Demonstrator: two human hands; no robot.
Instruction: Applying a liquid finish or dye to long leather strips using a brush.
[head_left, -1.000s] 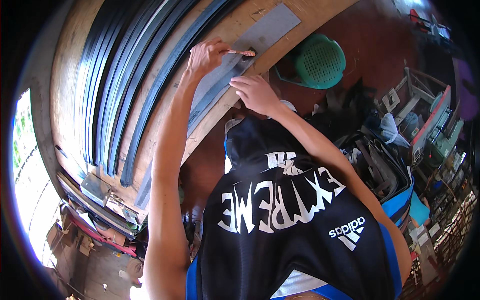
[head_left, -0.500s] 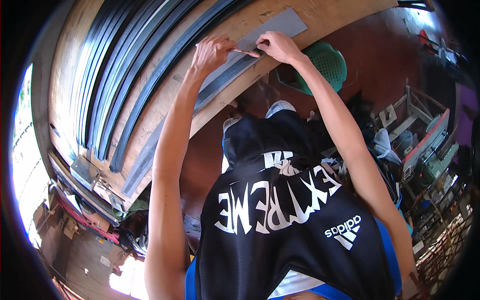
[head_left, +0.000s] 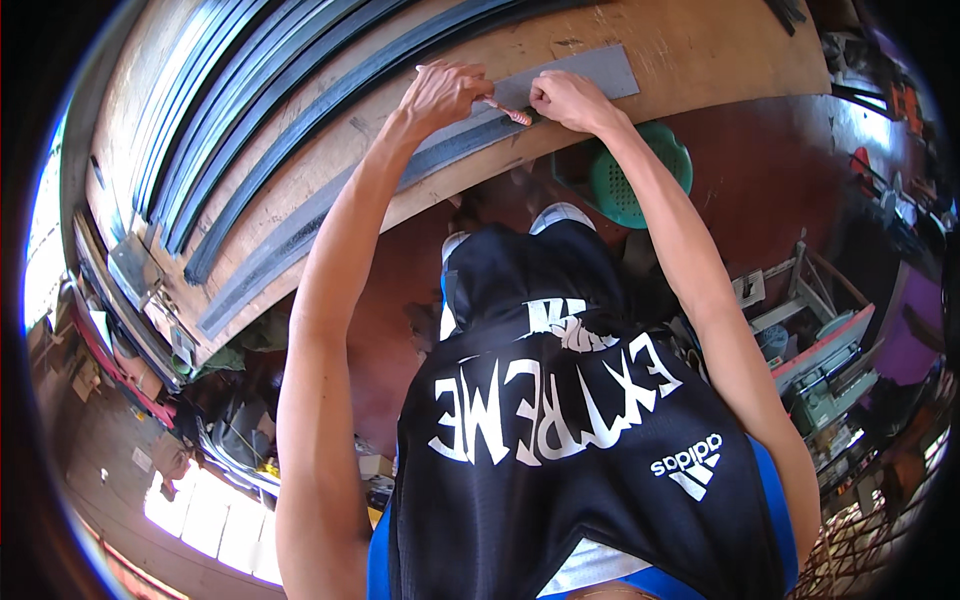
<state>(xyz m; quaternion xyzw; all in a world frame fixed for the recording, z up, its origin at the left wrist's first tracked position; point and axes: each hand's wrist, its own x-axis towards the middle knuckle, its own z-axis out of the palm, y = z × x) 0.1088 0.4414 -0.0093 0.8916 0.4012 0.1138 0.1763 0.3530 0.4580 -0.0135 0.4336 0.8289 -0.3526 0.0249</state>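
Note:
My left hand is closed round the handle of a pinkish toothbrush, whose bristle head points to the right. The brush head is over a long strip that lies along the near edge of the wooden bench. The strip shows a pale grey band and a darker band nearer to me. Just right of the brush head, my right hand has its fingers curled together above the strip's near edge. A small dark patch shows below those fingertips; what they hold, if anything, is hidden.
Several long black strips lie side by side on the bench, bending across its far left part. A green stool with a perforated seat stands on the red floor below my right forearm. Metal frames and clutter are at the right.
The whole view has shifted, so bench and stool sit lower in it. Both hands stay over the strip with the toothbrush still in the left; the right fingers look more curled.

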